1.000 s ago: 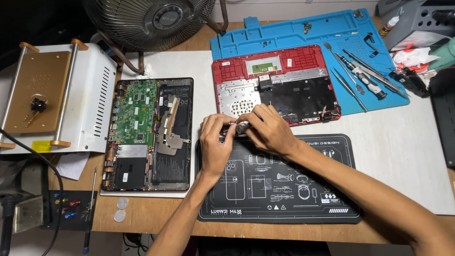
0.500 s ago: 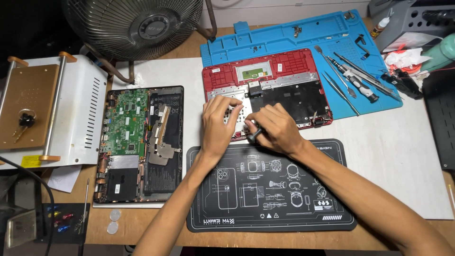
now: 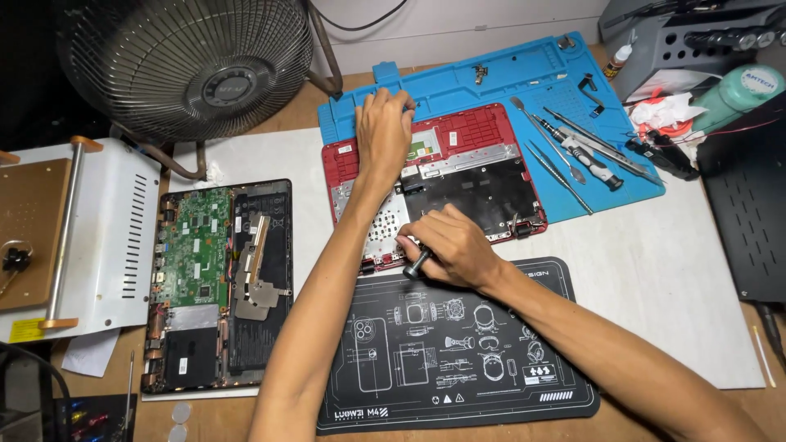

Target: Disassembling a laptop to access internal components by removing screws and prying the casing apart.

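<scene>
- The counter [image 3: 246, 413] carries everything; a white sheet [image 3: 655, 278] covers much of it.
- A fan [image 3: 188, 65] stands at the far left, with a white machine [image 3: 123, 229] below it.
- A blue mat [image 3: 491, 82] lies at the back, a black mat [image 3: 458, 352] nearest me.
- The red shell [image 3: 467, 135], opened up, sits partly on the blue mat, its near edge just beside the black mat.
- A black base [image 3: 270, 270] with a green board [image 3: 196, 245] lies left of the shell.
- My left hand [image 3: 383, 123] reaches across to the shell's far left corner, fingers pressed flat on it, gripping nothing I can see.
- My right hand [image 3: 450, 245] is clenched around a screwdriver [image 3: 416, 263] at the shell's near edge; its dark handle end sticks out below my fist, and the tip is hidden.
- Spare tools [image 3: 573, 151] lie on the blue mat right of the shell, well apart from both hands.
</scene>
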